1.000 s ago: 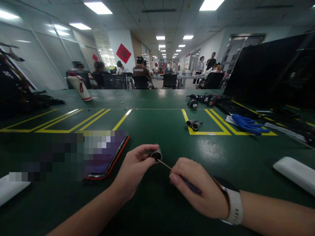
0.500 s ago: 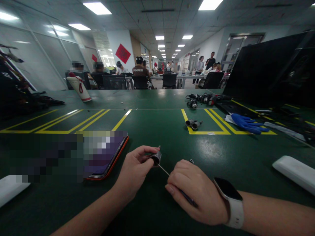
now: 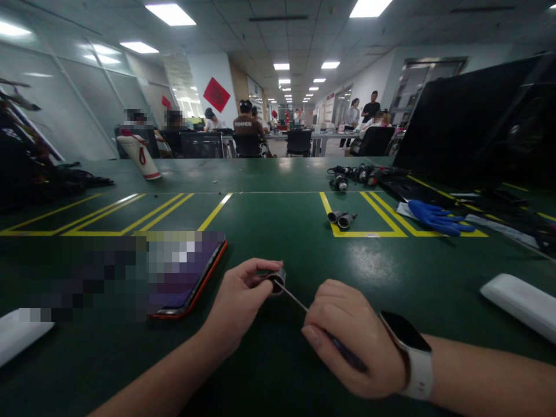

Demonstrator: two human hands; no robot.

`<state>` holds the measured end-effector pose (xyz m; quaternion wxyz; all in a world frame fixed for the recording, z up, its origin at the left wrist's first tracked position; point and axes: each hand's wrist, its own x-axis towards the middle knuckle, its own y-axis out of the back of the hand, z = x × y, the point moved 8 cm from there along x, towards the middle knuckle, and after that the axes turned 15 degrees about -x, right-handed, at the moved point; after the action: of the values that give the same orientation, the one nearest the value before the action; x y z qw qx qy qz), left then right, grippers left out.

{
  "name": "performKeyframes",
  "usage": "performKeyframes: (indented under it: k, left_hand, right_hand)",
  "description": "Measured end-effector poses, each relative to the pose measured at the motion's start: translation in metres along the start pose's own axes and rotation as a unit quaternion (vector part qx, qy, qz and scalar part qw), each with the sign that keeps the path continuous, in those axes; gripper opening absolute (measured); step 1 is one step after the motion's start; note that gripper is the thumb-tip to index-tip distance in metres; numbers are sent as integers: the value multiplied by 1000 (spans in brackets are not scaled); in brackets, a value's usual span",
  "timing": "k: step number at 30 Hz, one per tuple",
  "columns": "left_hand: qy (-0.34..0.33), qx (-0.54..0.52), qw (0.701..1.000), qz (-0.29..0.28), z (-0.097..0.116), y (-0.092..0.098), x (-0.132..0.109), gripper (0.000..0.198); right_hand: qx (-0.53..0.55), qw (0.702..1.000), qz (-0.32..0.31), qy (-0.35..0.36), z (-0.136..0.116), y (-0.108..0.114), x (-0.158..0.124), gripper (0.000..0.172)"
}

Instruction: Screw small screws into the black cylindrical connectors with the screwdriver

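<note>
Between the thumb and fingers of my left hand (image 3: 238,304) is a small grey metal cup-shaped part (image 3: 279,279), its round opening turned toward my right hand. My right hand (image 3: 347,339) is wrapped round the dark handle of a screwdriver (image 3: 295,299). The thin shaft slants up and left, and its tip is at the mouth of the metal part; how deep it reaches I cannot tell. A watch with a pale strap (image 3: 417,370) sits on my right wrist. Two similar metal parts (image 3: 343,219) lie farther off inside a yellow-taped outline.
A phone-like device with an orange edge (image 3: 208,272) lies left of my hands. Blue gloves (image 3: 434,217), a white object (image 3: 516,304) and dark corded devices (image 3: 362,174) are on the right. A cream container (image 3: 141,155) stands at the far left of the green table (image 3: 269,208).
My right hand has moved a little to the right, drawing the screwdriver partly back so more of its shaft shows. My left hand and the metal part have hardly moved.
</note>
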<state>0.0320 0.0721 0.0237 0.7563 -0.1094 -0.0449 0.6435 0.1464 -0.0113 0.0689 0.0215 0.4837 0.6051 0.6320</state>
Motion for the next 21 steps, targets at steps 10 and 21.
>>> performKeyframes:
  k: [10, 21]
  left_hand:
    - [25, -27, 999, -12, -7, 4, 3, 19]
    - [28, -56, 997, -45, -1, -7, -5, 28]
  right_hand:
    - [7, 999, 35, -36, 14, 7, 1, 16]
    - [28, 992, 87, -90, 29, 19, 3, 14]
